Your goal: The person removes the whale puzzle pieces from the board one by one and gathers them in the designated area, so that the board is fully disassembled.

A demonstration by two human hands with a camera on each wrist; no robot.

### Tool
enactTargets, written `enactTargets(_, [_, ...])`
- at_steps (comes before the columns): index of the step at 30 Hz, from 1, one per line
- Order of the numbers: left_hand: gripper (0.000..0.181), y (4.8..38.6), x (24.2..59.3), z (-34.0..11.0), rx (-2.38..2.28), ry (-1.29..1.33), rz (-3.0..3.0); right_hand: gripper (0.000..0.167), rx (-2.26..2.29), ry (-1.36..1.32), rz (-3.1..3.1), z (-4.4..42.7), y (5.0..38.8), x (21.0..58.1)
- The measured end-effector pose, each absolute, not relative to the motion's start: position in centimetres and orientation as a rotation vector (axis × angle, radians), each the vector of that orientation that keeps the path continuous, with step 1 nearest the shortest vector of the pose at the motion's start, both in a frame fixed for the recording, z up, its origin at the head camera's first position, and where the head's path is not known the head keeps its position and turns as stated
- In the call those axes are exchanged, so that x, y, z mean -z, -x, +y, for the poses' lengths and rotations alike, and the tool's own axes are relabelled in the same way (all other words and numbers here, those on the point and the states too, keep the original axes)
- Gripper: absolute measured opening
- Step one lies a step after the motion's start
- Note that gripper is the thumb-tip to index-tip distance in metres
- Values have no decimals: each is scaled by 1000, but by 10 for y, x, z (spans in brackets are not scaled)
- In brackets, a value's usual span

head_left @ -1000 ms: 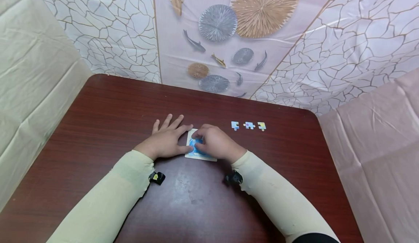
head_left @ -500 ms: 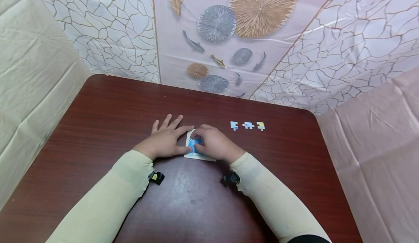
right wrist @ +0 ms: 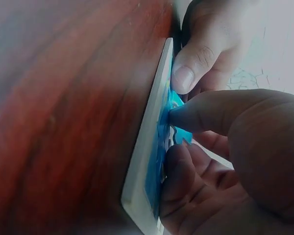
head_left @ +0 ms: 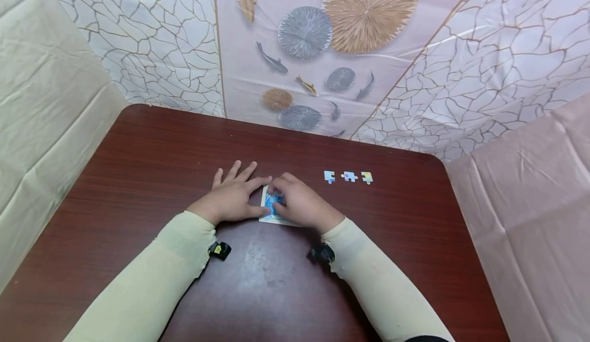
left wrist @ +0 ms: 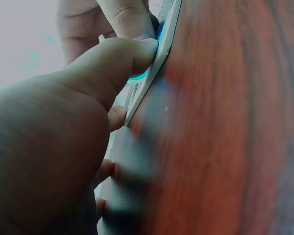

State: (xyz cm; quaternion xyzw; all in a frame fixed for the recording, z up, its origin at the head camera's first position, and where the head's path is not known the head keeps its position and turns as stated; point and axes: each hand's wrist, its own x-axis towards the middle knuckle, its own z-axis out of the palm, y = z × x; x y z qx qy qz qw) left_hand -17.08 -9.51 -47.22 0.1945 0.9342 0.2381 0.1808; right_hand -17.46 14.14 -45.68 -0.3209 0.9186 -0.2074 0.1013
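Note:
A small puzzle board [head_left: 278,220] with a pale frame and a blue picture lies flat on the table, partly covered by both hands. My left hand [head_left: 230,198] rests at its left side with fingers spread; the thumb touches the picture and the index finger reaches the upper left corner. Bent over the board's right part, my right hand [head_left: 304,202] pinches a blue puzzle piece [right wrist: 184,136] between thumb and fingers. In the right wrist view that piece stands tilted against the board. The left wrist view shows the board's pale edge [left wrist: 142,93] beside the left thumb.
To the right of the board three loose jigsaw pieces lie in a row: a light blue piece [head_left: 329,176], a pale piece with a purple mark [head_left: 349,176] and a yellowish piece [head_left: 366,177]. The dark red-brown table [head_left: 396,260] meets patterned cloth at its far edge.
The right hand and forearm have shifted slightly left over the board. My left hand keeps its place, and the loose pieces lie as before.

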Motion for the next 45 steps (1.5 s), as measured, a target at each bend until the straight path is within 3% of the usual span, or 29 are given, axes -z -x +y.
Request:
enactTargets(19, [91, 169, 471, -94, -674, -545, 2649, 17, 750, 1022, 2709, 145, 162, 451])
enactTargets(33, [91, 168, 470, -92, -673, -542, 2653, 16, 790, 727, 2760, 189, 157, 430])
enactTargets(45, [92, 169, 475, -93, -674, -539, 2654, 16, 767, 521, 2828, 235, 160, 437])
